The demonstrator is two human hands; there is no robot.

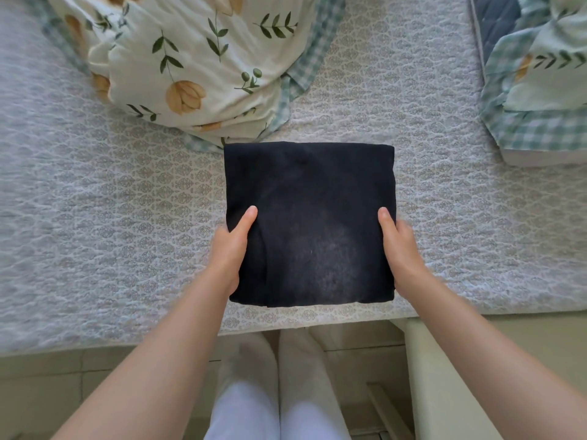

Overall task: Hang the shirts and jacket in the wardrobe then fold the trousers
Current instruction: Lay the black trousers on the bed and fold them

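Squarely in the middle of the bed (111,201) lie the trousers (309,223), folded into a dark, flat square. The left hand (230,246) grips their 9 o'clock edge and the right hand (400,246) their 3 o'clock edge, thumbs on top and fingers tucked beneath. Floral bedding (190,58) touches them at 11 o'clock; a floral bundle (546,74) sits apart at 2 o'clock.

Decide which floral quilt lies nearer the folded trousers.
The top-left quilt: its checked edge reaches the far left corner of the trousers. The right-hand quilt lies apart from them, across bare bedspread.
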